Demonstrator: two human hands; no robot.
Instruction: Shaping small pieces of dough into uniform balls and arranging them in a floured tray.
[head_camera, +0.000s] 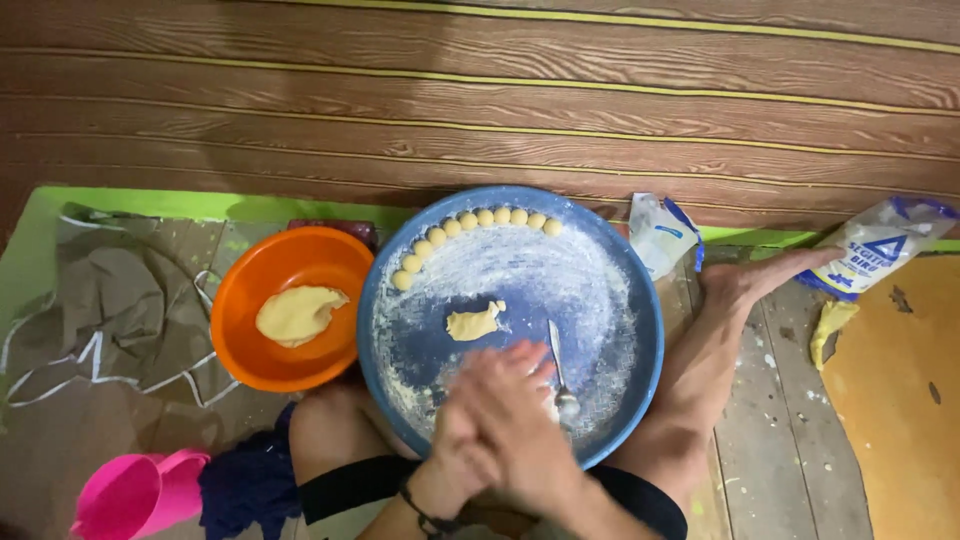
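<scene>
Seen from the head camera, looking down: the left hand (455, 440) and right hand (520, 415) were pressed together, palms closed over each other, above the near edge of a floured blue tray (620, 300). Whatever sat between them was hidden, possibly dough. A dough piece (474, 322) lay mid-tray, a spoon (560, 370) beside the hands, dough balls (478, 222) along the far rim. An orange bowl (250, 340) of dough stood left.
</scene>
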